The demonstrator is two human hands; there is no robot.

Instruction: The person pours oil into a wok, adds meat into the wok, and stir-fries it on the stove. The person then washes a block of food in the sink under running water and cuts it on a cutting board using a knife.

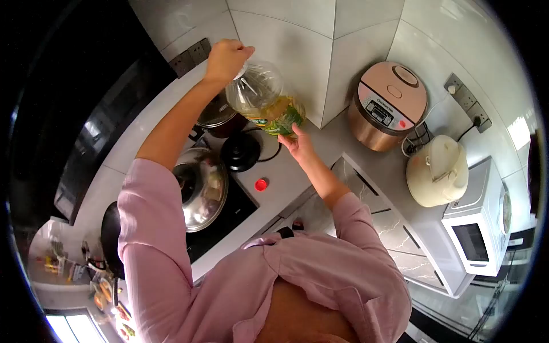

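Note:
A large clear plastic bottle [280,114] with yellow oil and a green label is tilted above the counter. My left hand [227,60] is closed around its neck end. At the lower end, my right hand [297,143] supports the bottle, its thumb and fingers against the base and label. A red cap [261,185] lies on the counter below, near a round black object [239,152]. Behind the bottle stands a dark lidded pot [216,114], partly hidden. What my left palm covers is not visible.
A pan with a shiny domed lid [206,197] sits on the black stove [240,212]. Along the right counter are a pink rice cooker [390,94], a cream appliance [437,171] and a white microwave [477,220]. A dark glossy panel [97,131] is at the left.

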